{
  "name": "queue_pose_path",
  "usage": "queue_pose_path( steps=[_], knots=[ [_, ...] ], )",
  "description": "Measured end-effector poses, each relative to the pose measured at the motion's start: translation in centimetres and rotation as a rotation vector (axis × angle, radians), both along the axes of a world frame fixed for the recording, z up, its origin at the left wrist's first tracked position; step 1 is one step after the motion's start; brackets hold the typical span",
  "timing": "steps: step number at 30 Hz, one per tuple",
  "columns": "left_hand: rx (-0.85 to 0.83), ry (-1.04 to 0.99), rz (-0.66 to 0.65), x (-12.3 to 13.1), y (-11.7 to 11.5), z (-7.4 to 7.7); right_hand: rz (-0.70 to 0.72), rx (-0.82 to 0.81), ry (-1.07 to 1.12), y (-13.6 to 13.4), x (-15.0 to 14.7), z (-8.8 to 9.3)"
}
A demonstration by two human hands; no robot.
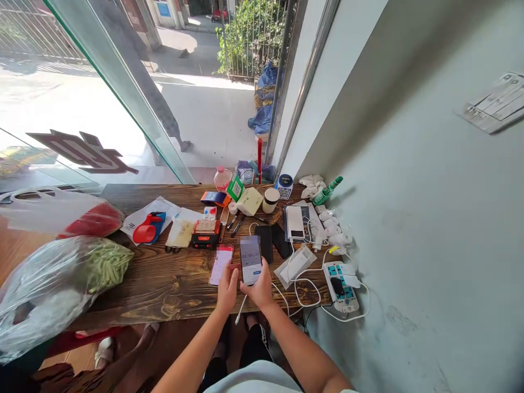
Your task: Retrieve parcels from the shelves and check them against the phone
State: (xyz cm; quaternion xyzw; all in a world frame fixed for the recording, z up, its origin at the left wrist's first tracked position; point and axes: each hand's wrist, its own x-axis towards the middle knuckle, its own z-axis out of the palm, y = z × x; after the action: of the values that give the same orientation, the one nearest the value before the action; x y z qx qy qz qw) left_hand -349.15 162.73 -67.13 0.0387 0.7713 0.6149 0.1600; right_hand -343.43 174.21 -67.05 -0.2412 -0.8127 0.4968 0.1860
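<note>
A phone (250,261) showing a running timer at 00:01:27 is tilted up toward me above the table's front edge. My right hand (259,286) grips its lower right side, with fingers along the edge and across the bottom. Close to its left edge, my left hand (227,288) has curled fingers that reach toward it; whether they touch is hard to make out. This hand also overlaps the lower right corner of a second phone (218,263) with a pink and white screen. Just behind are two dark phones, a black one (265,243) and another (281,240).
A white cable (305,295) loops to a power strip (341,286) at the right. Bagged green vegetables (104,262) fill the wooden table's left end. A white power bank (295,222), a lidded jar (271,201) and an orange-black box (206,234) stand behind. A wall (429,218) bounds the right.
</note>
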Motion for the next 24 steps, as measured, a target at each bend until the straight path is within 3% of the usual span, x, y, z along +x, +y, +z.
queue_pose_path(
  steps=[1,3,9,11,17,24],
  knots=[
    [0.132,-0.077,-0.072,0.0,0.6,0.7,0.023,-0.018,0.006,0.0,0.1,0.2],
    [0.226,-0.169,-0.121,-0.1,1.7,2.0,0.057,-0.048,0.024,-0.1,0.4,0.9],
    [0.048,-0.098,-0.043,-0.1,2.5,4.6,0.106,-0.084,0.068,-0.5,0.9,2.8],
    [0.091,-0.117,-0.043,0.2,2.2,5.4,0.122,-0.079,0.076,-0.5,1.0,3.5],
    [0.437,-0.335,0.045,0.4,1.8,8.9,0.147,0.014,0.049,-0.5,1.8,6.0],
    [0.406,-0.288,0.179,0.2,1.9,12.2,0.17,0.038,0.049,-1.6,3.7,8.4]
  ],
)
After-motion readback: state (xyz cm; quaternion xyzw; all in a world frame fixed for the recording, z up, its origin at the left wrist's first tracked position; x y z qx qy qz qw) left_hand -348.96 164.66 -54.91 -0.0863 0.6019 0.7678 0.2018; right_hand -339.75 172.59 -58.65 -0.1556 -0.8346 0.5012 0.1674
